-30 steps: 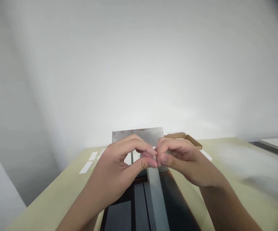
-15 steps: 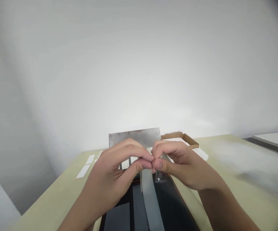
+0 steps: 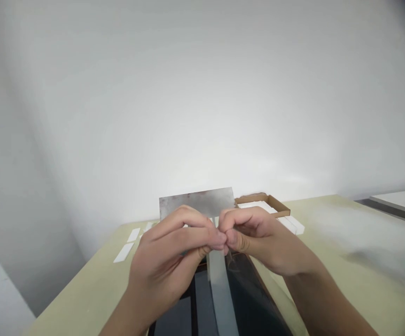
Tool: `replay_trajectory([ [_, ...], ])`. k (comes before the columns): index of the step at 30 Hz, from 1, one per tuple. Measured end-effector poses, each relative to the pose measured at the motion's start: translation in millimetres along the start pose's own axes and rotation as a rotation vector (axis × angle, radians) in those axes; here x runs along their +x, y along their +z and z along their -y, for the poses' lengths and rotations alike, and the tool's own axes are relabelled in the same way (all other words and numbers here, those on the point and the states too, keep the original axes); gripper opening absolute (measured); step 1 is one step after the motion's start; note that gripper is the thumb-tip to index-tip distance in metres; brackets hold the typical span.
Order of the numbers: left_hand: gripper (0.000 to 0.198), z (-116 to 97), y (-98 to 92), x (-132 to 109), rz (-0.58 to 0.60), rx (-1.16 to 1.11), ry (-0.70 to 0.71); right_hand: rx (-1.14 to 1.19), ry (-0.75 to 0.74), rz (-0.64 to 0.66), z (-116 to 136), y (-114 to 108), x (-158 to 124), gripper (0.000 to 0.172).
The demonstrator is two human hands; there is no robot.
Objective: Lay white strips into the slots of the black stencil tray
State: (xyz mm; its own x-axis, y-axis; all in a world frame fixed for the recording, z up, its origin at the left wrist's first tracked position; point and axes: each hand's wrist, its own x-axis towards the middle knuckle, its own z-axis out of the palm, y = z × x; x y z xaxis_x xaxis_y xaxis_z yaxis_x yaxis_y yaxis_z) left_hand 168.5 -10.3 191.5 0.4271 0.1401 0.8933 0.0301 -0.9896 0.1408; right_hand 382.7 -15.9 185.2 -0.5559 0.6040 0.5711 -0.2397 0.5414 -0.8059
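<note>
My left hand [image 3: 169, 261] and my right hand [image 3: 258, 240] meet fingertip to fingertip above a dark tray [image 3: 254, 303]. Both pinch the top end of a long pale grey strip [image 3: 219, 294] that hangs down toward me over the tray. A thin clear film seems to peel from the strip at my right fingertips. More pale strips [image 3: 174, 322] lie flat in the tray. Behind my hands a grey metal plate [image 3: 197, 203] stands upright.
The tray rests on a yellowish table [image 3: 345, 261] against a white wall. A shallow cardboard box [image 3: 268, 201] sits behind my right hand with white strips [image 3: 295, 226] beside it. Small white strips [image 3: 125, 252] lie at the table's left. Another surface [image 3: 398, 203] shows far right.
My hands stayed together and shifted slightly left. The left fingers closed tighter on the strip's end, and a clear film started showing at my right fingertips.
</note>
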Motion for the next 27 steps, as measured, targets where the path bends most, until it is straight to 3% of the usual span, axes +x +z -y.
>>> replay_trajectory([
  [9,0.034,-3.0,4.6,-2.1,-0.073,0.007,0.01,0.207,0.033,0.029,-4.2,3.4,2.2,0.024],
  [14,0.053,-8.1,5.2,0.5,-0.003,0.036,-0.034,0.199,0.056,0.009,-1.9,4.8,2.0,0.026],
  [16,0.049,-10.3,3.9,1.2,0.02,0.079,-0.019,0.205,0.046,0.018,-2.1,5.2,2.4,0.026],
  [27,0.034,-13.8,5.3,-0.4,-0.103,0.224,0.03,0.276,0.012,0.001,-8.3,7.8,1.2,0.024],
])
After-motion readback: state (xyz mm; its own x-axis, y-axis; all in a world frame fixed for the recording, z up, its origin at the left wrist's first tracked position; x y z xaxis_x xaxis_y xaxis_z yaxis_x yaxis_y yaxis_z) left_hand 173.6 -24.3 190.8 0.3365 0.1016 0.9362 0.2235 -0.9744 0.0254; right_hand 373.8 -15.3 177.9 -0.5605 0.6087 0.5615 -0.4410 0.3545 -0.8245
